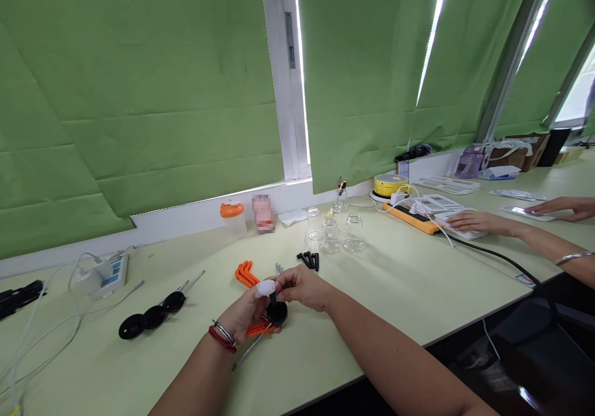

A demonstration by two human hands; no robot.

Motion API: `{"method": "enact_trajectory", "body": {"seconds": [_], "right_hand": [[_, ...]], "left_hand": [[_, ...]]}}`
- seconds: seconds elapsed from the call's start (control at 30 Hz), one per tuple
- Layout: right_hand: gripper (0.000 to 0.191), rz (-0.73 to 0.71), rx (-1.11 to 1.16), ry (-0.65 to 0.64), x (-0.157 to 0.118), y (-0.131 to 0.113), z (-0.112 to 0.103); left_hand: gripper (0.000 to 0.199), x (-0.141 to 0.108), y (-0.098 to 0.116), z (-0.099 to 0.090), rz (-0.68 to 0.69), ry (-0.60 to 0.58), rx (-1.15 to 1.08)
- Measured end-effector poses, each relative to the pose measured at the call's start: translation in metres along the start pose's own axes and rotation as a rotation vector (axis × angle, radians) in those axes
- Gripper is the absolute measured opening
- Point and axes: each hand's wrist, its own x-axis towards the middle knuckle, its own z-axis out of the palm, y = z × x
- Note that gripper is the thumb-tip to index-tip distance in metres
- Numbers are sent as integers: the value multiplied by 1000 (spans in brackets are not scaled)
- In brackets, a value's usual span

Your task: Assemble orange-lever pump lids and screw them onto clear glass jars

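The left hand [246, 314] holds a round, smooth black piece [277, 312] above the pale desk [395, 292]; its grip is closed around it. The right hand [304, 287] pinches at its top, the exact hold unclear.

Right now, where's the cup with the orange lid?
In the head view, the orange-lidded cup stands left of centre at the back of the table, just left of the blurred pink item.

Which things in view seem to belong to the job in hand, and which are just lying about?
Probably the job: held black part, orange pieces, three black discs, small black pieces.

Seemingly lying about: orange-lidded cup, glassware, yellow container.
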Motion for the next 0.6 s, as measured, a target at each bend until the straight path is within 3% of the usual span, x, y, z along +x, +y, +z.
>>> {"method": "enact_trajectory", "body": {"seconds": [0.33,0.6], "right_hand": [[27,16,61,-26,0,3,1],[28,20,49,-16,0,5,0]], "left_hand": [[41,1,-1,-1,9,3,-24],[51,0,-1,-1,-5,0,-25]]}}
